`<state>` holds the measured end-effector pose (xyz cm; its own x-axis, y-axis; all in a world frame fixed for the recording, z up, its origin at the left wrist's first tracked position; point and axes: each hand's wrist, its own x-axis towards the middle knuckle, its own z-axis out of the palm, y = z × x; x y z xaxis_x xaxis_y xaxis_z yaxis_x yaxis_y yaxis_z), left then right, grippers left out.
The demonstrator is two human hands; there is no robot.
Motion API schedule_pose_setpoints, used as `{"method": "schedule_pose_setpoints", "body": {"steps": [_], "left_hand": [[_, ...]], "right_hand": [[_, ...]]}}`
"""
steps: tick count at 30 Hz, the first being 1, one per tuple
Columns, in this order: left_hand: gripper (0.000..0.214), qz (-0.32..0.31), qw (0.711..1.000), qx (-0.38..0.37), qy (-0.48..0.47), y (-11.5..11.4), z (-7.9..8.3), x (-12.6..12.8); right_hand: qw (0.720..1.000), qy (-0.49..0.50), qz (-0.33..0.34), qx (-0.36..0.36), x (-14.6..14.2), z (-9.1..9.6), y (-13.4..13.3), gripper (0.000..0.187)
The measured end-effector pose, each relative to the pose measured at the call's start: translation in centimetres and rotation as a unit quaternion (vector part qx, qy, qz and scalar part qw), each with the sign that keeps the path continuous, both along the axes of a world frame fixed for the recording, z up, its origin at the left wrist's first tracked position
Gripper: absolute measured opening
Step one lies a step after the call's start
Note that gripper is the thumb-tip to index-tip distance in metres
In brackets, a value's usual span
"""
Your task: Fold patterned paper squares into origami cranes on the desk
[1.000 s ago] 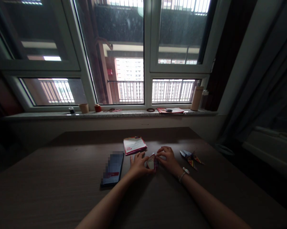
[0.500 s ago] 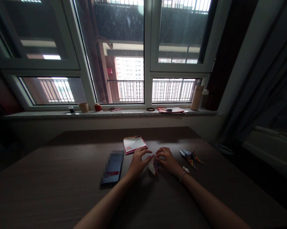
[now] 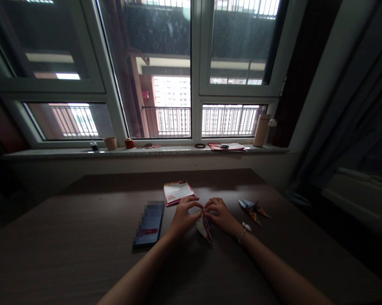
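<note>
Between my two hands is a small piece of folded paper (image 3: 204, 228), pale on its left side and purple-red on its right, its pointed end toward me. My left hand (image 3: 185, 216) pinches its far end from the left, with thumb and fingers curled. From the other side my right hand (image 3: 220, 214) closes its fingertips on the same far end. The fingertips nearly meet and partly hide the paper there. To the right of my right hand lie other folded paper shapes (image 3: 254, 210), pale blue with red and yellow print.
A stack of printed paper sheets (image 3: 178, 192) lies beyond my left hand. Left of that hand is a phone (image 3: 149, 224) on the dark table (image 3: 66, 237). The windowsill (image 3: 165, 151) bears a paper cup (image 3: 110, 143), a red jar (image 3: 129, 143), more papers (image 3: 232, 147) and a tall bottle (image 3: 261, 130).
The fingertips of both hands have come closer together at the paper's far end. The paper's pointed near end has shifted slightly toward me.
</note>
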<state>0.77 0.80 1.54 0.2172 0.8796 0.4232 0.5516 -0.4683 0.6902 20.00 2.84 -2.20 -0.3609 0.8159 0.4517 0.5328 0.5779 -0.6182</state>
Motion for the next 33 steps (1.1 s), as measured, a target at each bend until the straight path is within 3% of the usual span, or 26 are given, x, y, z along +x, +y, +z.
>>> {"method": "schedule_pose_setpoints", "body": {"steps": [13, 23, 33], "left_hand": [[0.014, -0.013, 1.0, 0.012, -0.017, 0.5, -0.3, -0.3], [0.019, -0.008, 0.999, 0.001, -0.038, 1.1, -1.4, -0.4], [0.005, -0.03, 0.997, -0.002, -0.068, 1.7, -2.2, -0.7]], "right_hand": [[1.0, 0.0, 0.024, -0.004, -0.4, 0.4, -0.6, 0.011], [1.0, 0.02, -0.003, -0.006, -0.3, 0.6, -0.7, 0.013], [0.999, 0.043, -0.002, 0.014, -0.3, 0.0, -0.3, 0.01]]}}
